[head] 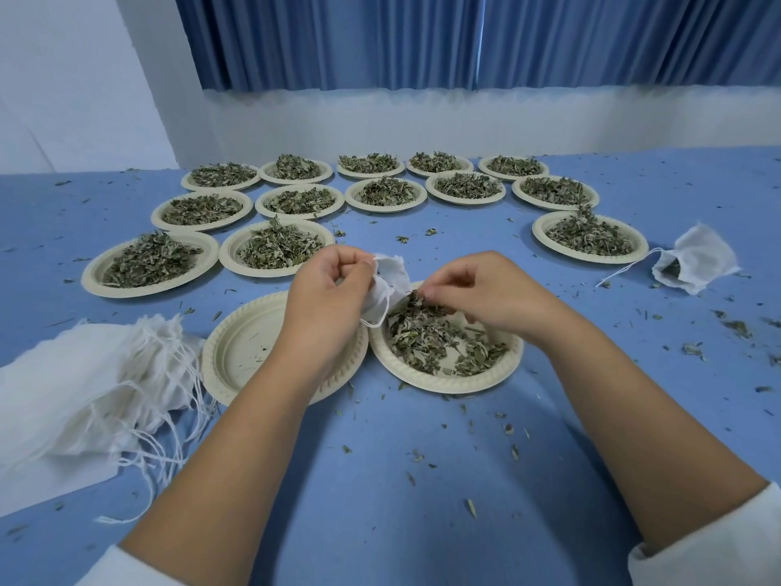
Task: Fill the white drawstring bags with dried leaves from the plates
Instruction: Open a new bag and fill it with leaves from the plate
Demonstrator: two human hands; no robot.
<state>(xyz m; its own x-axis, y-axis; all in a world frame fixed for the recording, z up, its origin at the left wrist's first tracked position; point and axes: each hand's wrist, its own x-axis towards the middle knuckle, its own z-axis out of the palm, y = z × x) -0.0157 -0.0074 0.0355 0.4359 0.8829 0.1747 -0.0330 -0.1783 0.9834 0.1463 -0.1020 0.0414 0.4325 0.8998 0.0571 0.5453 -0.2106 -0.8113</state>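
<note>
My left hand (327,300) holds a white drawstring bag (391,281) by its mouth, just above the far left rim of a cream plate (443,380). That plate is partly covered with dried leaves (431,336). My right hand (477,289) pinches a clump of those leaves right beside the bag's mouth. An empty cream plate (245,348) lies to the left, partly under my left wrist. One filled bag (693,264) lies on its side at the right, its string trailing left.
A pile of empty white bags (84,395) with loose strings lies at the near left. Several plates heaped with leaves (384,192) stand in rows across the back of the blue table (401,480). Leaf crumbs are scattered all over it.
</note>
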